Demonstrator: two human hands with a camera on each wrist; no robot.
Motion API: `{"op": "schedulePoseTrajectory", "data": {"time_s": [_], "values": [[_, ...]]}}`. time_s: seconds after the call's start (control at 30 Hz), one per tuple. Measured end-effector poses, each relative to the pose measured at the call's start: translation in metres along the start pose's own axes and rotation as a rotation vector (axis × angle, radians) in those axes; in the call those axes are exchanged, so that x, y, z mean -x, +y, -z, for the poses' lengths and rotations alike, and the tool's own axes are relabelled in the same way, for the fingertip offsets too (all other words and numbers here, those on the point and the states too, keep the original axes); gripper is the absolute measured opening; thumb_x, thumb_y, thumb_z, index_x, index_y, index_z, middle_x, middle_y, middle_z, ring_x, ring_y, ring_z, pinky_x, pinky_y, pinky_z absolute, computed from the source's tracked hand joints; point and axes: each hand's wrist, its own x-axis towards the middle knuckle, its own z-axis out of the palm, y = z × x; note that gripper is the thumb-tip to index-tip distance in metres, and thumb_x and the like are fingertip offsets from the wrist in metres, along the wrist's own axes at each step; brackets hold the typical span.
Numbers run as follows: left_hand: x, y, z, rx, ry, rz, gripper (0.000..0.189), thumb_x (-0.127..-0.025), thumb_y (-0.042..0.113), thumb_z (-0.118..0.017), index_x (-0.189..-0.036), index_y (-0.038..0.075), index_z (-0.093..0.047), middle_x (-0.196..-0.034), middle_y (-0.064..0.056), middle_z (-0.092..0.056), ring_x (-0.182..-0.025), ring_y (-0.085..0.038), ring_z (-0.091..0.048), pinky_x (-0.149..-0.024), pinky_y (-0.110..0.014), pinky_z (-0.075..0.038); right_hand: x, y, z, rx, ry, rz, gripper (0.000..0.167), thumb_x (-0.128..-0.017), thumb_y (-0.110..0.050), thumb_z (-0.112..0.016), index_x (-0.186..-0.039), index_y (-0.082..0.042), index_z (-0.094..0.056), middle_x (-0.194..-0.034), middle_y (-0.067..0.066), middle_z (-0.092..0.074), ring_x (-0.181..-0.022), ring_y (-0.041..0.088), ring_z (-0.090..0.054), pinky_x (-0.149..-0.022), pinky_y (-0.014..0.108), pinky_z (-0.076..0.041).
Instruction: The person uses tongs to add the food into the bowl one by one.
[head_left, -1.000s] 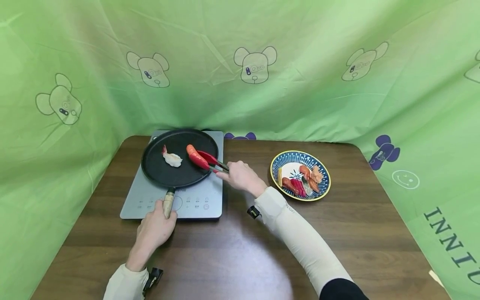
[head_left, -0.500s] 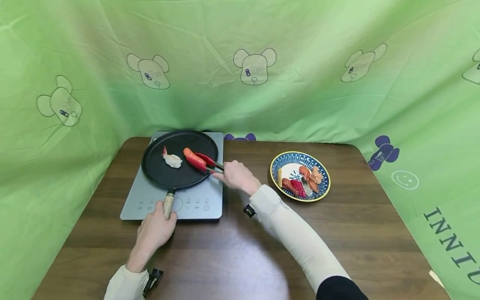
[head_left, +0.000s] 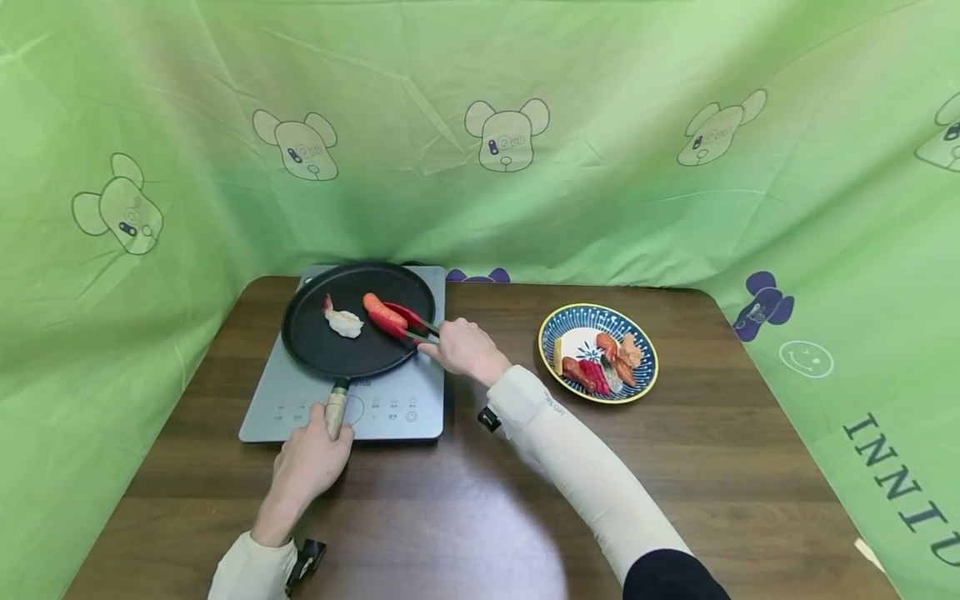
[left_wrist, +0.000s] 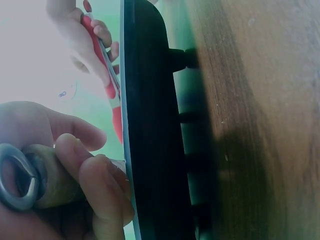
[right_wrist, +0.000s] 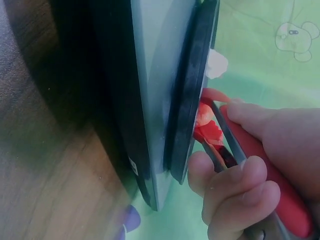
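Observation:
My left hand [head_left: 311, 454] grips the wooden handle [head_left: 336, 410] of a flat black frying pan [head_left: 322, 352]. Red-tipped tongs [right_wrist: 292, 200] are held in my right hand [head_left: 468, 350], low over the pan's right side. Between the tongs' tips is an orange-red piece of food [head_left: 374, 304], perhaps a sushi topping. The right wrist view shows it by the pan rim; whether it touches the pan's surface I cannot tell. To its left on the pan lies a white shrimp piece [head_left: 345, 323] with a red tail.
Under the pan is a grey induction cooker [head_left: 397, 421] with touch controls at its front. A blue-and-white plate [head_left: 579, 340] with a yellow rim stands to the right, bearing several sushi-like pieces. Green printed cloth [head_left: 420, 200] hangs behind the wooden table [head_left: 720, 450].
My right hand has shifted slightly left with the tongs, and the orange-red piece has moved left across the pan with them. My left hand stays on the handle.

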Motion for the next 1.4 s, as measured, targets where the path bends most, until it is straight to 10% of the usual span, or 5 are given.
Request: {"op": "schedulePoseTrajectory", "data": {"time_s": [1.4], "values": [[0.000,0.000,-0.001,0.017,-0.001,0.002,0.050,-0.090,0.030,-0.047,-0.127,-0.002,-0.035,-0.070,-0.012,-0.050,-0.053,-0.024,-0.046,-0.045,-0.036,-0.034,-0.026,-0.022,-0.003,0.054,0.029,-0.008,0.046,-0.092,-0.052,-0.051,-0.086,-0.007,-0.060,-0.076,0.007,-0.057,-0.058,0.018,-0.055,-0.051,0.031,-0.044]]}}
